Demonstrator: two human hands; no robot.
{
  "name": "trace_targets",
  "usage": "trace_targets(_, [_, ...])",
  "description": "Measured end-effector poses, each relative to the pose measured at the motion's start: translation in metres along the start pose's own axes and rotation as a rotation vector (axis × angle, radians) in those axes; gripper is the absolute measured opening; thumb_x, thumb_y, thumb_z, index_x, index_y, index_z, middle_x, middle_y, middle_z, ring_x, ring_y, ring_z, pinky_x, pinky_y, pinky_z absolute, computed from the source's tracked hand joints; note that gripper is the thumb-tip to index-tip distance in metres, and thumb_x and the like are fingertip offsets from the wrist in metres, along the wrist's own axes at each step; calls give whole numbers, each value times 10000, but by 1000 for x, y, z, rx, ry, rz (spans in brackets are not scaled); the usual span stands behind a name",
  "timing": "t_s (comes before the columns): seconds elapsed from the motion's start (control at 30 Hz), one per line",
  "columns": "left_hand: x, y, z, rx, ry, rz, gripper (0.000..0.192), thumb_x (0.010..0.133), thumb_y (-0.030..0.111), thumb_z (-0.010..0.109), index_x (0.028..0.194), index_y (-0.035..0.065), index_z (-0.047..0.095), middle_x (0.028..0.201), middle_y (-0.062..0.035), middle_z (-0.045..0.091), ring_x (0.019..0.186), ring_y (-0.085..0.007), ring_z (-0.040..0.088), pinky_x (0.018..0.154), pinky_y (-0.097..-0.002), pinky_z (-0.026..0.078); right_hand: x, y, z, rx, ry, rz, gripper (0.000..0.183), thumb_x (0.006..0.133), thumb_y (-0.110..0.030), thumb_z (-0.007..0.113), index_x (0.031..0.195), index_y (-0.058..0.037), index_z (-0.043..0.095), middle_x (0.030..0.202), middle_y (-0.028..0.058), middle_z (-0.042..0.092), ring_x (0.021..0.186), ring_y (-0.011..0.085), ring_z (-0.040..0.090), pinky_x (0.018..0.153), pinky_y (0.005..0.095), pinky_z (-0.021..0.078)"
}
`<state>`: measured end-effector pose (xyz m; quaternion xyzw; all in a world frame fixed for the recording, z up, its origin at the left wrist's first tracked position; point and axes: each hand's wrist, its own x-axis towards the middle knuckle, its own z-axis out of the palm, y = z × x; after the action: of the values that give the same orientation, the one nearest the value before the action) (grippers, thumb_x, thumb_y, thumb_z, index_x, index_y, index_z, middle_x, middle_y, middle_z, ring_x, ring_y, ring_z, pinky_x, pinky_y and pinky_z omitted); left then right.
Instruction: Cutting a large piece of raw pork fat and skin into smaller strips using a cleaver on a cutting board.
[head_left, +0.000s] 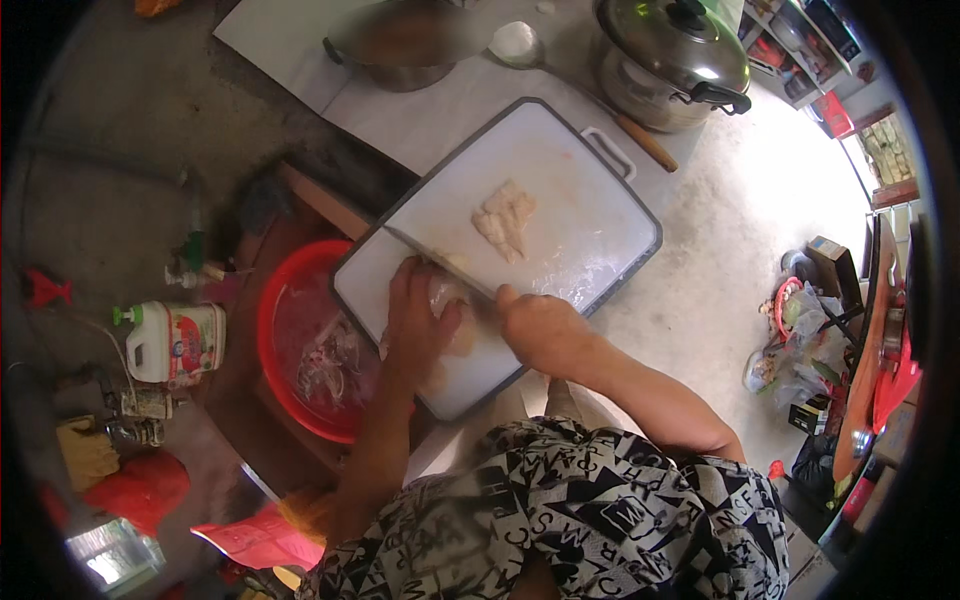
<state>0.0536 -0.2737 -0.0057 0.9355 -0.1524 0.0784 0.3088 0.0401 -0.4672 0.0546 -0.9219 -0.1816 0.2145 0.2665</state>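
Observation:
My right hand (544, 334) grips a kitchen knife (442, 261), whose blade points up and left across a white cutting board (600, 217) with a dark rim. Just below the blade, my left hand (416, 315) presses on pale, wet raw meat (459, 337); its fingers partly cover the meat. A small pale scrap (454, 259) lies by the blade. Beyond the knife, a separate pale piece of meat (504, 219) rests on the board. The knife's handle is mostly hidden in my fist.
A red basin (268, 322) with water and a clear plastic bag stands left of the board. Behind are a wide pan (409, 75), a ladle (517, 46) with a wooden handle, and a lidded steel pot (637, 97). A white jug (176, 341) sits far left.

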Motion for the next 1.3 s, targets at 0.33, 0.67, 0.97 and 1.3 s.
trace_targets(0.33, [0, -11, 1, -4, 11, -36, 395, 657, 123, 657, 1024, 45, 537, 1032, -173, 541, 945, -377, 503, 843, -447, 424, -49, 10, -31, -36, 15, 29, 154, 741, -37, 536, 841, 27, 438, 660, 243, 596, 622, 386, 625, 545, 441, 510])
trace_targets(0.67, [9, -12, -3, -76, -63, 1, 392, 632, 95, 633, 1014, 34, 570, 998, -157, 572, 923, -375, 506, 825, -454, 419, -30, 21, -26, -85, -109, -120, 163, 749, -61, 550, 823, 52, 458, 637, 218, 589, 621, 353, 632, 537, 410, 514])
trace_targets(0.97, [8, -1, -3, -115, -115, -153, 393, 658, 139, 672, 1029, 42, 586, 988, -176, 572, 956, -357, 503, 839, -425, 420, 50, -11, 0, -43, 65, -331, 157, 789, -26, 480, 916, 65, 462, 746, 219, 613, 701, 356, 641, 590, 413, 525])
trace_targets(1.3, [6, -5, -5, -179, -45, -243, 404, 699, 154, 661, 1067, 18, 566, 1063, -195, 541, 1005, -348, 497, 875, -414, 415, -41, 22, 2, -144, -65, -77, 183, 780, -70, 542, 858, 61, 440, 697, 240, 600, 644, 379, 628, 576, 422, 519])
